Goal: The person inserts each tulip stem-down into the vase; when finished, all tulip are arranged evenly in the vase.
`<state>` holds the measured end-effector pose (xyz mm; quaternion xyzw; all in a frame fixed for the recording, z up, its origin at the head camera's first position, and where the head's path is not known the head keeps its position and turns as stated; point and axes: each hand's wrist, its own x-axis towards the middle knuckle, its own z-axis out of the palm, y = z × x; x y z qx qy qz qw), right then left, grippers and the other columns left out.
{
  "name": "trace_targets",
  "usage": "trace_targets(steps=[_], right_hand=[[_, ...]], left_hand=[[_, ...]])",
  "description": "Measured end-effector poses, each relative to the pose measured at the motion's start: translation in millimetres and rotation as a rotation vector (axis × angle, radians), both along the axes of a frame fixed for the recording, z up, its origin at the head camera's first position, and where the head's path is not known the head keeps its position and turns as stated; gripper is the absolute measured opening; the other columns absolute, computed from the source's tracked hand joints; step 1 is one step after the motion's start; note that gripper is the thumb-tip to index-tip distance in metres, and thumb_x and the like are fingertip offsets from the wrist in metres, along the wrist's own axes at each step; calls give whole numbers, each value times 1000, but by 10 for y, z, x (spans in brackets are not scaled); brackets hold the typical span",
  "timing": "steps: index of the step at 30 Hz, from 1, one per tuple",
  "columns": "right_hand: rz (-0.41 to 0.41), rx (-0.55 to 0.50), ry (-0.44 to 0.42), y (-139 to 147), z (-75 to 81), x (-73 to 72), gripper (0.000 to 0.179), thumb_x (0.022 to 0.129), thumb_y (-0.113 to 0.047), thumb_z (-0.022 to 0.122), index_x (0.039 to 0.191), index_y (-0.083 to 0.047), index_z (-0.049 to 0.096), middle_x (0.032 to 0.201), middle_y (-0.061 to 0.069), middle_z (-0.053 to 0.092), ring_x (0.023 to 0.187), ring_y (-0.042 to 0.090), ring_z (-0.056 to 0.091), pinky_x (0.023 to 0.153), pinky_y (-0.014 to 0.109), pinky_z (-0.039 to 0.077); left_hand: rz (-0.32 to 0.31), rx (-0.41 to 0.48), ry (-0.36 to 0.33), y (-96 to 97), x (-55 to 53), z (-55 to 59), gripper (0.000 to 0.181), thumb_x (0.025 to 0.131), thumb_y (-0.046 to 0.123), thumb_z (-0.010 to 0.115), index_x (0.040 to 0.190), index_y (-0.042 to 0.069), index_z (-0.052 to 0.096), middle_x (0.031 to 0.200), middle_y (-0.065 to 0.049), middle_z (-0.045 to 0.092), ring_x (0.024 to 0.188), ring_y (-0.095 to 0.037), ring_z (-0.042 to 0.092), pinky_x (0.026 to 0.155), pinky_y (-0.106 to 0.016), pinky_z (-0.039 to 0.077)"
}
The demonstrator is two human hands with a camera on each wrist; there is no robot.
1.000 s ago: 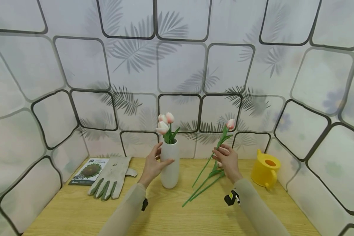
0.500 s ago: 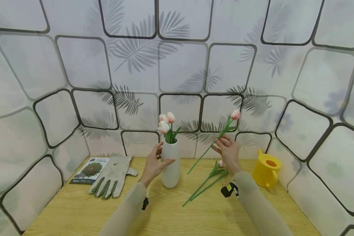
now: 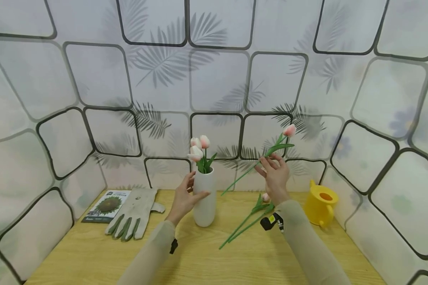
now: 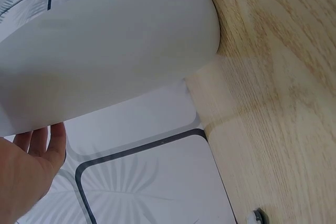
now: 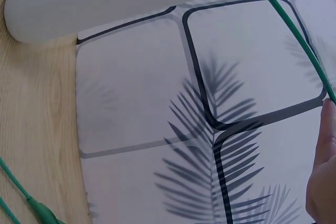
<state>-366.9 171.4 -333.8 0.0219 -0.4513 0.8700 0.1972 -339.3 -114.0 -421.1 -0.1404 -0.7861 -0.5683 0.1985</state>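
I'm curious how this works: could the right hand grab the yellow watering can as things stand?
Probably not quite yet: the right hand is holding a tulip, though the yellow watering can stands nearby, its handle uncovered.

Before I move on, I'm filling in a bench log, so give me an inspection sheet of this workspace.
Surface: wood-grain table, no spill seen.
Job's things: white vase upright, three tulip heads showing above it; one held tulip raised off the table; two loose tulips lying on it, partly hidden.
Clutter: flower-picture packet and work glove at left; yellow watering can at right.
Grips: left grip holds the vase's side; right grip pinches the held tulip's stem.
Cables: nothing seen.
Surroundings: patterned wall covering behind and on both sides.
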Motion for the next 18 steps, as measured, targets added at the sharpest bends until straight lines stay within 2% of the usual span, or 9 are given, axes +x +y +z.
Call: trace_targets(steps=[6,11,18], right_hand=[[-53,-57,38,-82,151,-17,26,85,4,71,105,-7,58,82,3,66,84,17,68,69,34,61],[-87,-87,72,-133,268,-32,27,87,3,69,112,-2,58,87,6,66,84,16,67,73,35,61],[-108,-117,119,-238,425,-63,30,86,2,71,113,-1,58,91,10,68,85,20,69,70,35,61]], left_hand=[[1,9,-3,4,21,8,82,77,29,86,146,18,43,130,-15,61,119,-31,58,99,-51,49],[-6,5,0,9,17,9,83,77,30,85,147,16,43,130,-15,61,120,-31,58,98,-52,49],[-5,-3,2,10,3,0,84,76,33,85,147,15,43,130,-15,61,119,-31,58,97,-52,50]])
